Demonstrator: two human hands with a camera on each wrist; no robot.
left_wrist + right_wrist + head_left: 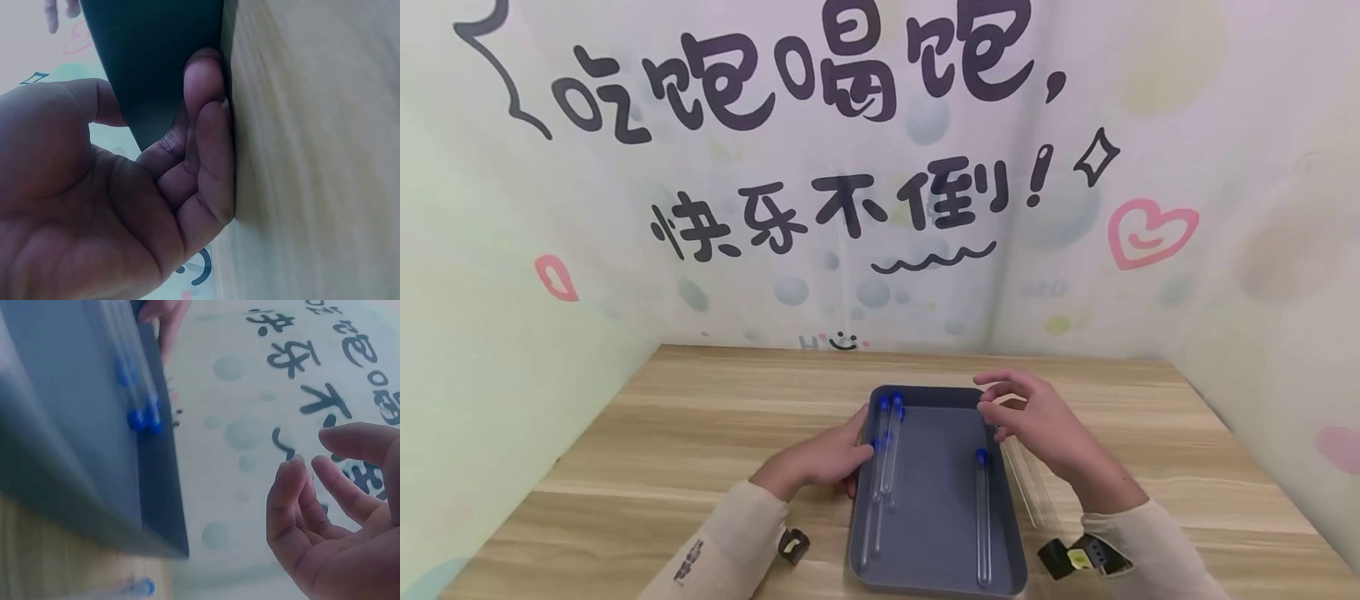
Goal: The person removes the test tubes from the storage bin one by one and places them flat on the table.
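Sleeves: the left sleeve (pixel 722 533) and right sleeve (pixel 1157 554) come in from the near side, each wrist wearing a small black device.
Tray: a grey rectangular tray (pixel 932 483) lies flat near the middle of the tabletop (pixel 625 467), its short sides facing the near and far edges.
Lone tube: one clear tube with a blue cap (pixel 983 525) lies inside along the tray's right wall, cap toward the far edge; that wall probably checks rolling.
Tubes outside: clear tubes (pixel 1030 487) lie on the tabletop just beside the tray's right edge; the right arm and hand hide part, so I cannot tell how many.
Left hand: the left hand (pixel 827 456) grips the tray's left wall, thumb at the rim and fingers bent against the outside, seemingly to steady it.
Clustered tubes: several blue-capped tubes (pixel 891 458) lie overlapping along the tray's left wall, caps farward, likely kept roughly parallel by that wall.
Right hand: the right hand (pixel 1037 421) hovers by the tray's far right corner, fingers loosely bent, nothing visible between them; the hands are apart.
Backdrop: a printed sheet (pixel 760 312) rises behind the tabletop's far edge.
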